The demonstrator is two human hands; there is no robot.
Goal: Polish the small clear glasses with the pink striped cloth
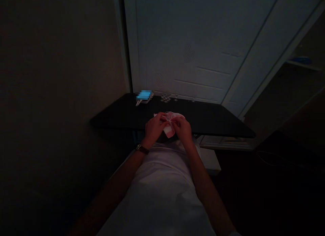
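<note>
Close to my body, at the near edge of the black table (122, 112), I hold a crumpled pink-and-white cloth-like piece (169, 131). My left hand (153, 128) pinches it from the left side, thumb and fingers drawn together. From the right, my right hand (183, 129) pinches it too, and the fingertips of both hands nearly meet at its middle. Part of the piece spreads out behind the fingers and a pale flap hangs below them. The dim light hides its exact kind and whatever lies under the fingertips.
At the table's back left lies a device with a lit blue screen (144, 95). Several small shiny clear objects (166, 97) stand along the back edge. Behind rises a pale panelled door (162, 43). A white box (210, 161) sits low on the right.
</note>
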